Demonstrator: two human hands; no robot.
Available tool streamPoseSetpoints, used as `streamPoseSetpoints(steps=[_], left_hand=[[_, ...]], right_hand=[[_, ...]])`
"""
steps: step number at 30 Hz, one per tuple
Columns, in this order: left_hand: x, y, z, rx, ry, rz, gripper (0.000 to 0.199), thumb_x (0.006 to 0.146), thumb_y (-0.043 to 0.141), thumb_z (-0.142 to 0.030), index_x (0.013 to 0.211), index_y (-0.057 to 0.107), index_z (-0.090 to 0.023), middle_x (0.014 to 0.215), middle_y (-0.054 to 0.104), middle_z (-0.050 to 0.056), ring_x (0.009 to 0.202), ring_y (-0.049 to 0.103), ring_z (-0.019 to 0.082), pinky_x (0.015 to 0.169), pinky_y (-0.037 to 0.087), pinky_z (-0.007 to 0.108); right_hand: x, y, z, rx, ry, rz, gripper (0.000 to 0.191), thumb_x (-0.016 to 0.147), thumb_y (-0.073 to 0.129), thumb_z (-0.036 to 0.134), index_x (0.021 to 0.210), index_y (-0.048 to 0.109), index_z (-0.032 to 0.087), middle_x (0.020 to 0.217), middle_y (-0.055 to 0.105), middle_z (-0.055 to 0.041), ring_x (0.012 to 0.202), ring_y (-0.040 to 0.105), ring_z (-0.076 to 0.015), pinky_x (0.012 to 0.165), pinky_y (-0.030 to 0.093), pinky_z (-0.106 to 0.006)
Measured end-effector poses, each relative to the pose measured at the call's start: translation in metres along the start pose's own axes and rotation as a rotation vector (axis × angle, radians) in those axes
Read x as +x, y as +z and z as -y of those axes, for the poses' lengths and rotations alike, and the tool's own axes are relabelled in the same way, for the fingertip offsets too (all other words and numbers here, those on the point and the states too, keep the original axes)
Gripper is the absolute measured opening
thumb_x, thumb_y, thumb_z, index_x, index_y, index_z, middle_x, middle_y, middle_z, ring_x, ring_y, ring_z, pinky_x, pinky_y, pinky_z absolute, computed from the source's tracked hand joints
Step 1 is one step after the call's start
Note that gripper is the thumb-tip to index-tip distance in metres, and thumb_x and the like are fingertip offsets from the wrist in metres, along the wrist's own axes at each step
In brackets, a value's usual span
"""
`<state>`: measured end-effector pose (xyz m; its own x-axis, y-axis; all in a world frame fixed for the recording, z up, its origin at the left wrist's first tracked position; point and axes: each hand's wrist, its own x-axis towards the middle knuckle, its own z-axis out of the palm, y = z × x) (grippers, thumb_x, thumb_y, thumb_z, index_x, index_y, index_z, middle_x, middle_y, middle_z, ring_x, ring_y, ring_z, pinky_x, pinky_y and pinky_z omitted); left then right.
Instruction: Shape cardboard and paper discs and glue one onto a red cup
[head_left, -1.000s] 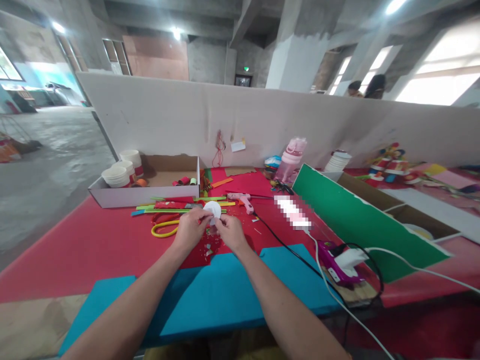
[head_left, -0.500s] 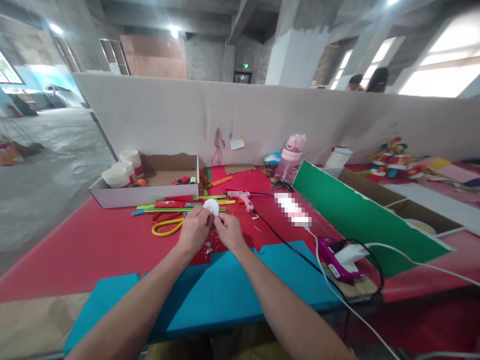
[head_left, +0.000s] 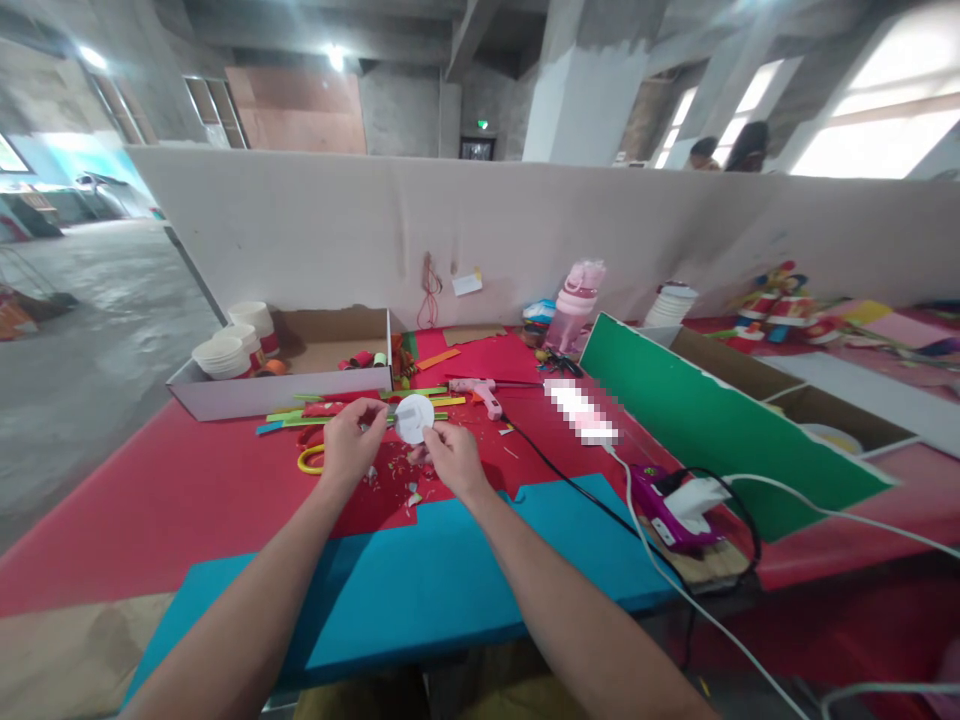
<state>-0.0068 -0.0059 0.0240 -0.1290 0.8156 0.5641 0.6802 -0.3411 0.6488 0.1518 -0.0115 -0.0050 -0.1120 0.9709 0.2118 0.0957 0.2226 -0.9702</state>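
My right hand [head_left: 455, 462] grips a round white disc [head_left: 415, 419] by its lower right edge, with the thumb on its face. The disc is tilted up, its flat side facing me. Just left of the disc, my left hand [head_left: 351, 440] is apart from it, thumb and forefinger brought together; whether anything small is between them I cannot make out. Scissors with yellow and red handles [head_left: 309, 460] lie partly hidden behind my left hand. Beyond the disc is a pink glue gun [head_left: 480, 394]. Coloured strips [head_left: 283, 416] lie behind my left hand.
A blue board [head_left: 480, 560] lies along the near edge, with paper scraps [head_left: 415, 495] just beyond. Back left, an open box [head_left: 281, 392] holds paper cups [head_left: 221, 357]. At right are a green-sided box [head_left: 720, 430], a purple power socket [head_left: 675, 515] with cables, and a pink bottle [head_left: 576, 305].
My left hand has come off the disc and moved left. My right hand keeps hold of the disc, which now shows more of its face. The view has shifted slightly.
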Motion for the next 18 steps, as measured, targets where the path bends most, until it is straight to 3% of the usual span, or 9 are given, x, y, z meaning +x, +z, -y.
streamPoseSetpoints(steps=[4,8,13,18], left_hand=[[-0.0072,0.0043,-0.0112,-0.015,0.147,0.099,0.019,0.084,0.049,-0.028,0.077,0.062,-0.016,0.071,0.064,0.002,0.062,0.055,0.012,0.06,0.041,0.022],[-0.0095,0.0063,-0.012,-0.104,0.169,0.117,0.019,0.082,0.05,-0.022,0.093,0.065,-0.017,0.08,0.066,0.002,0.066,0.057,0.013,0.063,0.044,0.022],[-0.0066,0.0074,-0.0056,-0.228,0.049,0.132,0.02,0.08,0.049,-0.021,0.086,0.068,-0.017,0.076,0.066,0.003,0.066,0.057,0.013,0.062,0.044,0.023],[-0.0045,0.0071,-0.0038,-0.346,-0.081,0.165,0.024,0.08,0.053,-0.025,0.095,0.069,-0.015,0.067,0.064,0.001,0.061,0.057,0.013,0.06,0.045,0.024]], right_hand=[[0.0012,-0.0029,0.0004,-0.14,-0.034,-0.056,0.029,0.087,0.044,0.03,0.068,0.062,0.016,0.06,0.068,-0.0034,0.055,0.066,-0.0156,0.053,0.047,-0.021],[0.0005,-0.0048,0.0009,-0.21,-0.047,-0.075,0.03,0.088,0.042,0.028,0.071,0.063,0.016,0.061,0.069,-0.0035,0.057,0.066,-0.0149,0.054,0.045,-0.02],[0.0014,-0.0057,-0.0008,-0.195,-0.042,-0.069,0.031,0.089,0.04,0.03,0.074,0.063,0.016,0.063,0.07,-0.0033,0.059,0.067,-0.0146,0.058,0.047,-0.02],[0.0021,-0.0077,0.0012,-0.15,-0.011,-0.085,0.03,0.089,0.041,0.03,0.073,0.062,0.016,0.062,0.069,-0.0031,0.057,0.067,-0.0152,0.055,0.047,-0.02]])
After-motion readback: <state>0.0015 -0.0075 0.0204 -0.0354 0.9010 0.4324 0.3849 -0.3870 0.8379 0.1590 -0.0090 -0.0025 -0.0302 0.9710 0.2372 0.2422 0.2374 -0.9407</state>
